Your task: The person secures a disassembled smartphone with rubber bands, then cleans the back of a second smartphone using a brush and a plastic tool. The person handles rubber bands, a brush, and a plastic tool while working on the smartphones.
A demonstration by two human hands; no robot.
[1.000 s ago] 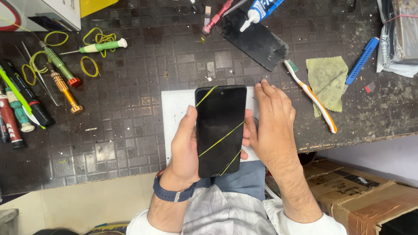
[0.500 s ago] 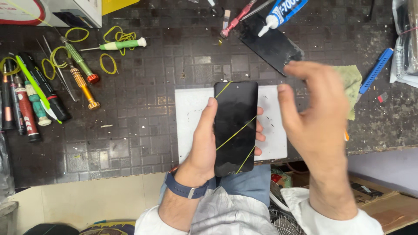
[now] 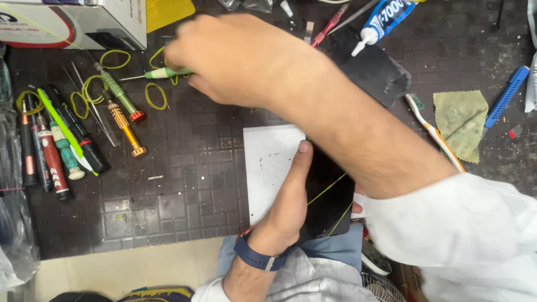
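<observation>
My left hand (image 3: pixel 285 207) grips a black phone (image 3: pixel 327 196) by its left edge, thumb along the side, just over the near part of a white pad (image 3: pixel 268 168). Thin yellow rubber bands (image 3: pixel 330 187) cross the phone's screen. My right arm reaches across above the phone to the far left of the dark bench. My right hand (image 3: pixel 235 56) hovers, blurred, over loose yellow rubber bands (image 3: pixel 155 96) and a green-and-white screwdriver (image 3: pixel 159 73). Its fingers are hidden behind the back of the hand.
Screwdrivers (image 3: pixel 124 124), tweezers and pens (image 3: pixel 53 156) lie at the left by a white box (image 3: pixel 72 19). A glue tube (image 3: pixel 386 17), a black panel (image 3: pixel 375 70), a toothbrush (image 3: pixel 436 134), a green cloth (image 3: pixel 461 114) and a blue tool (image 3: pixel 506 95) lie at the right.
My right hand left the phone's right edge, lifted, and swung across to the far left over the rubber bands. My left hand keeps holding the phone.
</observation>
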